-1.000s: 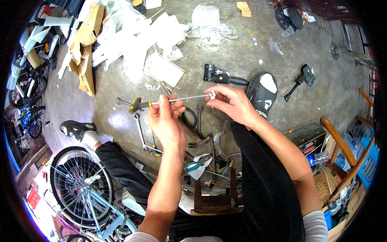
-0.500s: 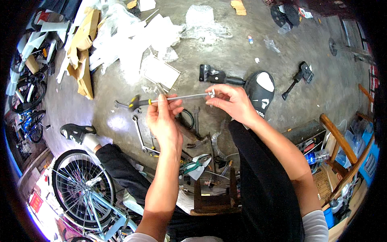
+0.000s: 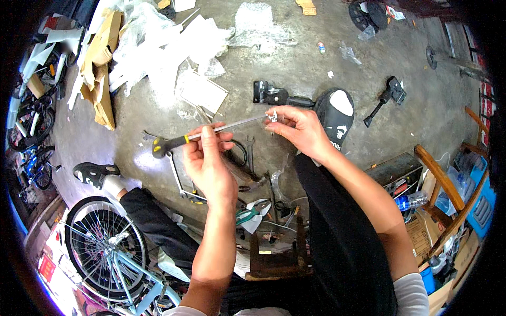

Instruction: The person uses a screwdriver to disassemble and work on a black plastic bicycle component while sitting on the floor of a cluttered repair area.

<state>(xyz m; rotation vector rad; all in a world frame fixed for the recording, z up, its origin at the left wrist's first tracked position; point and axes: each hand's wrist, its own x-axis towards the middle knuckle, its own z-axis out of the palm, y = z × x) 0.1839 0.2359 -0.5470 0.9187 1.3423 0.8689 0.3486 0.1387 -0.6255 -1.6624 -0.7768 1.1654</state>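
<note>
My left hand point(image 3: 208, 163) is closed round a screwdriver point(image 3: 171, 145), thumb on top near the collar of its black and yellow handle. The shaft points right and slightly away from me. Its tip meets a small silver metal piece point(image 3: 273, 117), which my right hand point(image 3: 299, 129) pinches between thumb and fingertips. The fingers partly cover that piece, so its exact kind does not show. Just beyond my right hand, a black metal part with a bracket and a leg point(image 3: 282, 97) lies on the floor beside my shoe point(image 3: 335, 118).
Below my hands lie a combination wrench point(image 3: 175, 171) and green-handled pliers point(image 3: 253, 212). A light-blue bicycle point(image 3: 124, 268) is at lower left. Torn cardboard point(image 3: 100, 79) and plastic wrap point(image 3: 142, 58) cover the far left floor. Another black part point(image 3: 389, 97) lies right, near a wooden frame point(image 3: 440, 174).
The screwdriver's handle end has dropped toward me, so the shaft slants more steeply. Its tip stays at the silver piece in my right hand. The whole view has shifted slightly.
</note>
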